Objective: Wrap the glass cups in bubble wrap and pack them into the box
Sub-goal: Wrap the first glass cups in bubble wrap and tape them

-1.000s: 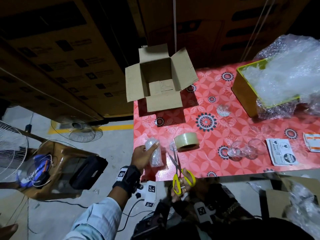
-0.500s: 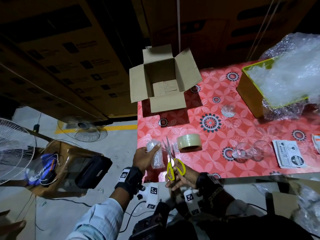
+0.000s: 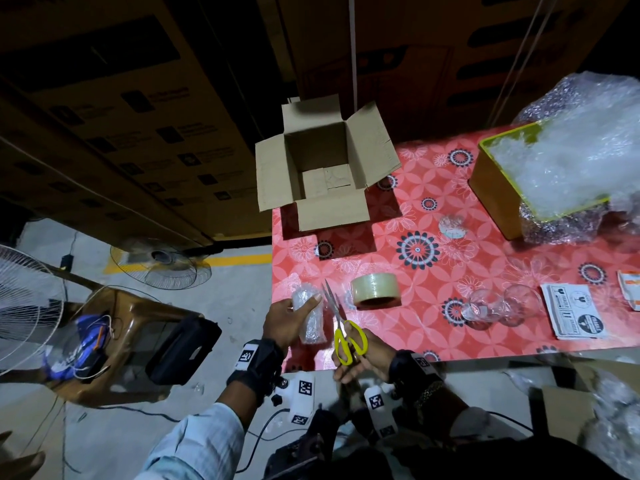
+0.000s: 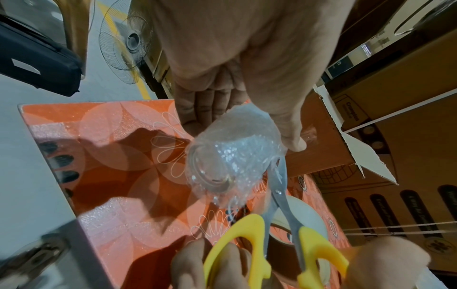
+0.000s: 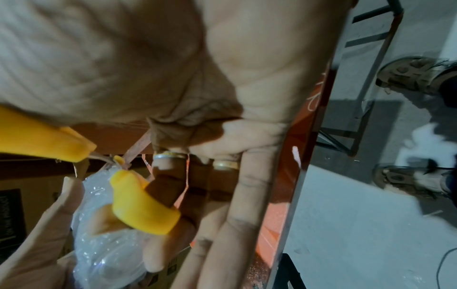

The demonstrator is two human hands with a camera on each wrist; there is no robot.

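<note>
Left hand (image 3: 282, 322) wraps thumb and fingers round a bubble-wrapped cup (image 3: 309, 318), held over the near-left corner of the red desk (image 3: 485, 258). Right hand (image 3: 360, 358) has fingers through the yellow loops of scissors (image 3: 341, 323), blades slightly parted, just beside the cup's wrap. Tape roll (image 3: 375, 291) sits just right of the blades. Open box (image 3: 325, 168) at the far-left desk edge, well apart from the hands. Two bare glass cups (image 3: 498, 306) lie near the labels (image 3: 575, 315) to the right. Yellow bin (image 3: 495, 188) with bubble wrap (image 3: 571, 161) far right.
</note>
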